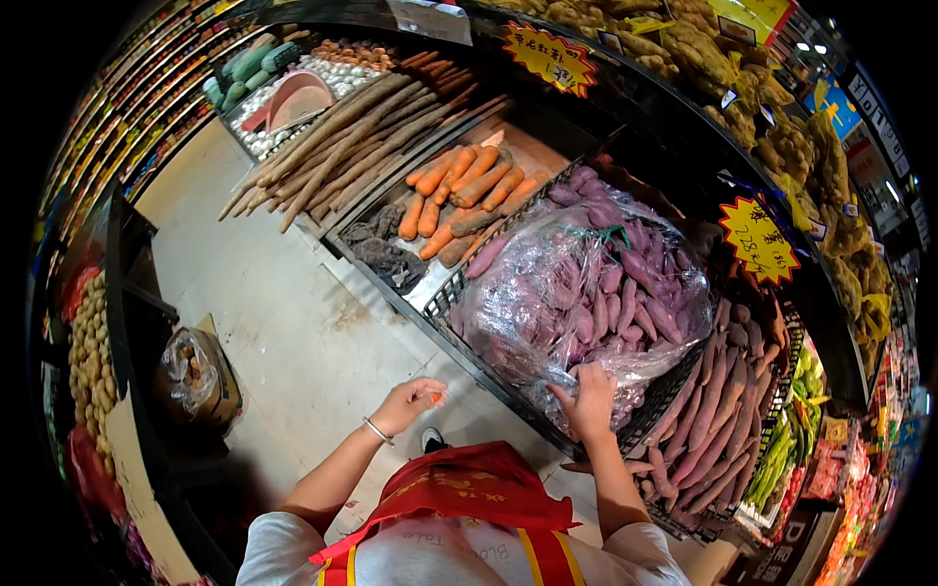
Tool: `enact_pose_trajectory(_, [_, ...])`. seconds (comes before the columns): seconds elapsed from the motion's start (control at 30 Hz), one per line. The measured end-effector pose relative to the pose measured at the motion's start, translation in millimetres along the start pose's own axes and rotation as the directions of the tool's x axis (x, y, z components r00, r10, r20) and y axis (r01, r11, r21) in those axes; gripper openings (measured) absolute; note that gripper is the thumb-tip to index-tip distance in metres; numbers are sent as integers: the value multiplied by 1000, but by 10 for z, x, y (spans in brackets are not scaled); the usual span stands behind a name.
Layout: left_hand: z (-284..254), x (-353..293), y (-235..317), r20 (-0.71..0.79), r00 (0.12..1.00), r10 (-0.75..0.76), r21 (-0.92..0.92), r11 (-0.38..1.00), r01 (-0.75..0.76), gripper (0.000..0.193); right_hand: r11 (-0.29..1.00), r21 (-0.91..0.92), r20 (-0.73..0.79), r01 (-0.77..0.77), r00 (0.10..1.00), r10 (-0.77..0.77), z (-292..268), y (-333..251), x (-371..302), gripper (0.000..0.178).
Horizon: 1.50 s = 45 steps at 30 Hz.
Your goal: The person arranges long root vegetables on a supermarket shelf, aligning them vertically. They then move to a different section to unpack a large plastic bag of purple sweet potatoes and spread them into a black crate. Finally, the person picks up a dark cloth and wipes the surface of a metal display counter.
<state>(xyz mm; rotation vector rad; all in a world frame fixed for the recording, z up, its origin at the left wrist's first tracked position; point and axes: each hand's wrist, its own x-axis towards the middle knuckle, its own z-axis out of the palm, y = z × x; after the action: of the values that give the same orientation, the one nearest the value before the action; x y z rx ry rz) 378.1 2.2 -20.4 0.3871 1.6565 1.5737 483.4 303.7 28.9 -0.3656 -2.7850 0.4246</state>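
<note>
My right hand [589,402] is at the near edge of a large clear plastic bag [518,303], its fingers bent onto the film and the thumb out to the left. The bag lies open over a black crate [445,293] and is heaped with purple sweet potatoes [635,283]. Over the floor, left of the crate, my left hand [410,406] hangs with its fingers curled together. A small orange-red spot shows at its fingertips; I cannot tell what it is. A bracelet circles the left wrist.
Carrots [474,186] and long brown roots [342,137] lie beyond the crate. Reddish sweet potatoes [713,420] and green peppers [787,430] fill crates to the right. A dark shelf [811,322] overhangs the far side. A cardboard box [220,381] stands on the left.
</note>
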Motion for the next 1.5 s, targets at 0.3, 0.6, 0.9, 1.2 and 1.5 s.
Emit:
enact_pose_trajectory(0.3, [-161,1307,1381,144,647,748,829,266,-492,26,979,183,-53,93,995,-85,17,-39,199,22])
enact_pose_trajectory(0.6, [-7,2129,1349,377,871,316,899,-351,-262,62,994,107,150,-33,989,17,-11,-63,299,23])
enact_pose_trajectory(0.9, [-182,2279,1628,316,933,171,948,-100,-302,84,760,572,68,-309,941,331,-154,225,1295,23])
enact_pose_trajectory(1.2, [-319,2203,2166,389,919,71,883,257,-393,41,973,16,-207,-230,951,228,296,722,2956,54])
enact_pose_trajectory(1.5, [267,2518,1913,531,669,520,230,671,-705,50,981,-139,-86,-136,988,125,-33,539,2748,35])
